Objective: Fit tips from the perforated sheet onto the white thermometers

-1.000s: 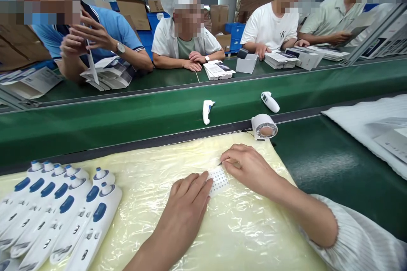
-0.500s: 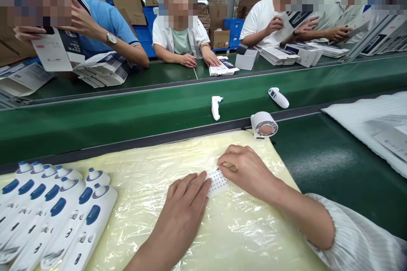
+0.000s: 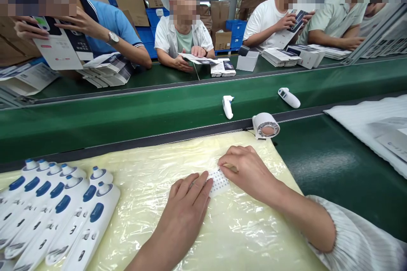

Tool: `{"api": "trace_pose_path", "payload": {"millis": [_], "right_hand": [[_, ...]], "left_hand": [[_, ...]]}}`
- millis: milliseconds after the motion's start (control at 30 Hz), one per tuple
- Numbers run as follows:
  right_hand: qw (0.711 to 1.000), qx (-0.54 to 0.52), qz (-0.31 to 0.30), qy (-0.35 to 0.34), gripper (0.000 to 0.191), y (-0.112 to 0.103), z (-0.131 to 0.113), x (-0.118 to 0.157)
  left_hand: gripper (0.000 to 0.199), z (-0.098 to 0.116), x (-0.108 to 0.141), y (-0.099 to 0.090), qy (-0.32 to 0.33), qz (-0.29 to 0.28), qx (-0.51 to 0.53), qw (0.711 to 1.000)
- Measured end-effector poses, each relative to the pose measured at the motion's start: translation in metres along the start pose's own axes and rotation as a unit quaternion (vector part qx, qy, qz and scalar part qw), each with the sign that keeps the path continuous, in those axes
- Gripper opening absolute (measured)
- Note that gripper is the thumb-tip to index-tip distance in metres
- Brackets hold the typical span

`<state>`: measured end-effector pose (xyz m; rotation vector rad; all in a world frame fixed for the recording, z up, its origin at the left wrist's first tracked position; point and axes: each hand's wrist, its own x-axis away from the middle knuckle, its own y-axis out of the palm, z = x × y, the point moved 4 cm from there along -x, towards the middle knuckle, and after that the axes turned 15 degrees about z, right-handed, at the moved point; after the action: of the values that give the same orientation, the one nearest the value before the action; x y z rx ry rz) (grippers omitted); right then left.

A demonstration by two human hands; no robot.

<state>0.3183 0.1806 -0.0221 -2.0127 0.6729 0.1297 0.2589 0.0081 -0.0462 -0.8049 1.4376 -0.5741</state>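
Observation:
On the yellow plastic-wrapped pad, a small white sheet point(image 3: 219, 183) carries rows of tiny grey dots. My left hand point(image 3: 187, 209) lies flat over its left side, the fingers stretched out and touching it. At the sheet's upper right edge, my right hand point(image 3: 246, 171) is closed in a pinch around a slim tan tool point(image 3: 231, 167). Most of that tool is hidden by the fingers, so its kind is unclear. Several white thermometer bodies point(image 3: 89, 220) with blue buttons and blue tips lie in a row to the left.
A small round white fan point(image 3: 266, 126) stands at the pad's far right corner. Beyond it, two white thermometers point(image 3: 227, 106) lie on the green conveyor belt point(image 3: 143, 112). White foam point(image 3: 372, 123) lies at right. Across the belt, several co-workers handle printed boxes point(image 3: 280, 56).
The two thermometers on the belt have shifted right. A co-worker opposite now holds up a flat printed box. My hands stay almost in place on the sheet.

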Motion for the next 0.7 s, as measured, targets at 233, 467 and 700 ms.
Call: {"api": "trace_pose_path", "payload": {"millis": [233, 467, 700], "right_hand": [[0.999, -0.031, 0.005, 0.022, 0.021, -0.0010, 0.0013, 0.0004], [0.999, -0.034, 0.012, 0.020, 0.013, 0.0015, 0.0009, 0.0004], [0.997, -0.061, 0.030, 0.022, 0.018, -0.0037, 0.0052, -0.0026]], "left_hand": [[0.033, -0.0002, -0.0009, -0.0013, -0.008, 0.019, 0.005, 1.000], [0.033, -0.0003, -0.0015, -0.0011, -0.013, 0.019, 0.010, 1.000], [0.032, 0.0001, -0.0023, -0.0018, -0.012, 0.016, 0.012, 1.000]]}}
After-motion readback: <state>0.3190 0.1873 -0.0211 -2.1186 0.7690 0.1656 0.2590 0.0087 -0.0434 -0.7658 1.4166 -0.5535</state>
